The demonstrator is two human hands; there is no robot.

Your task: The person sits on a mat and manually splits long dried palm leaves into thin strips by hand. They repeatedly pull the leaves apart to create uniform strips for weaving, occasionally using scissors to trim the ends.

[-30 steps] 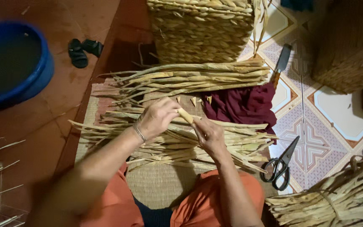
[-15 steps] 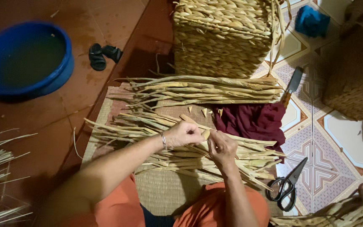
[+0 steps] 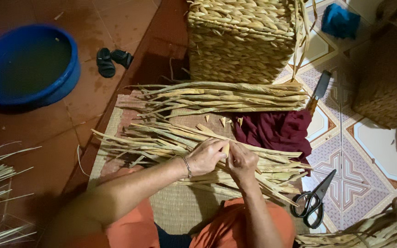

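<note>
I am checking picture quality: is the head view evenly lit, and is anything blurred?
Head view: uneven light; the hands and dried fibre strips are bright and sharp, the blue basin side is dim with heavy shadow, and the near forearm is soft.

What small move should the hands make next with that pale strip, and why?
Probably draw the strip free of the pile. Left hand and right hand meet over the dried stalks on the mat, both pinching the strip's end, while the rest of the bundle lies flat beneath. The scissors lie untouched at the right.
</note>
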